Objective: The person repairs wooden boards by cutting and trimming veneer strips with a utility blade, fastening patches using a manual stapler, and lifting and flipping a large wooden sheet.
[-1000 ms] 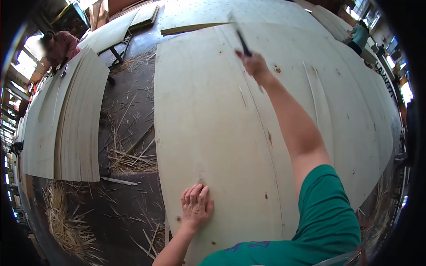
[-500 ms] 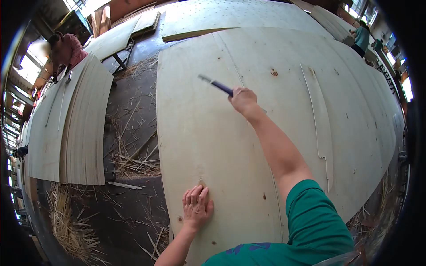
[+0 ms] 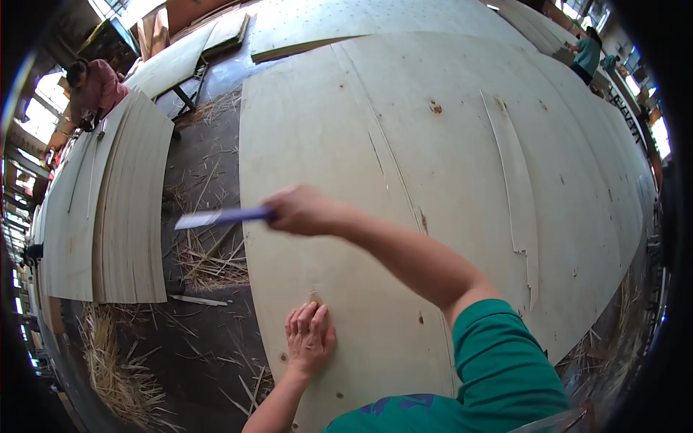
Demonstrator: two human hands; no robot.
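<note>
A large pale wood sheet (image 3: 325,144) lies in front of me, with knots and a long seam. My left hand (image 3: 310,336) rests on it near the lower left edge, fingers together over a small brown spot; what is under the fingertips is hidden. My right hand (image 3: 299,209) is closed round the handle of a knife-like tool (image 3: 224,216) with a purple-blue handle and a pale flat blade. The tool is held above the sheet, its blade pointing left past the sheet's edge. A loose veneer strip (image 3: 521,195) lies on the right part of the sheet.
Left stands a stack of wood sheets (image 3: 126,209), with a person in pink (image 3: 101,86) leaning over its far end. Wood scraps (image 3: 119,368) litter the dark floor. More sheets (image 3: 346,18) lie beyond. Another person (image 3: 588,54) is at the far right.
My right hand has swung the tool from the far part of the sheet toward me and left, and the blade now points left. My left hand stays beside the same spot. The view has shifted slightly.
</note>
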